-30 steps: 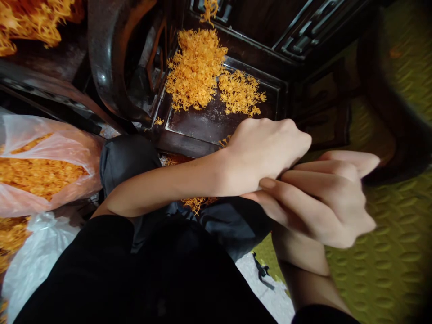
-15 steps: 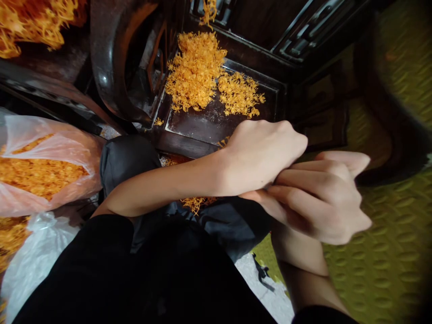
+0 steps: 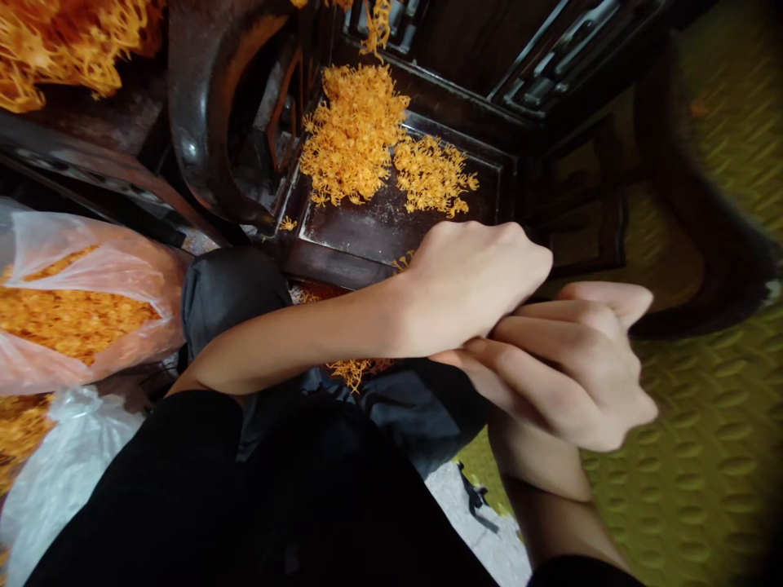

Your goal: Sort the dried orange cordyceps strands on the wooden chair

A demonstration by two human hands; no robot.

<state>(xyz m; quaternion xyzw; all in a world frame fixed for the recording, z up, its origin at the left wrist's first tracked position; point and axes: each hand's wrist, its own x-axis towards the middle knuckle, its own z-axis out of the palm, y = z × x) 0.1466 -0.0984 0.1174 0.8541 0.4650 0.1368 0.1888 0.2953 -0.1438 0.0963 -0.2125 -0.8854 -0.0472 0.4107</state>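
Note:
My left hand point(image 3: 480, 277) is closed, back of the hand up, with its fingers curled out of sight. Just below and right of it, my right hand point(image 3: 578, 367) is also closed, fingers bent toward the left hand and touching it. Whatever lies between the two hands is hidden. Beyond them, a large pile of small orange pieces with thin curved prongs point(image 3: 355, 134) sits on a dark wooden chair seat point(image 3: 360, 232). A smaller orange pile point(image 3: 433, 173) lies to its right. More orange pieces point(image 3: 358, 371) show beneath my left forearm.
At left, a clear plastic bag point(image 3: 98, 236) holds many orange pieces, and a whitish plastic bag point(image 3: 73, 448) lies below it. A curved wooden armrest point(image 3: 192, 122) rises at upper left. Yellow-green textured matting point(image 3: 691, 456) covers the right side.
My right hand has shifted slightly left and down, and the left hand barely moved. Both stay closed and together. The piles look the same.

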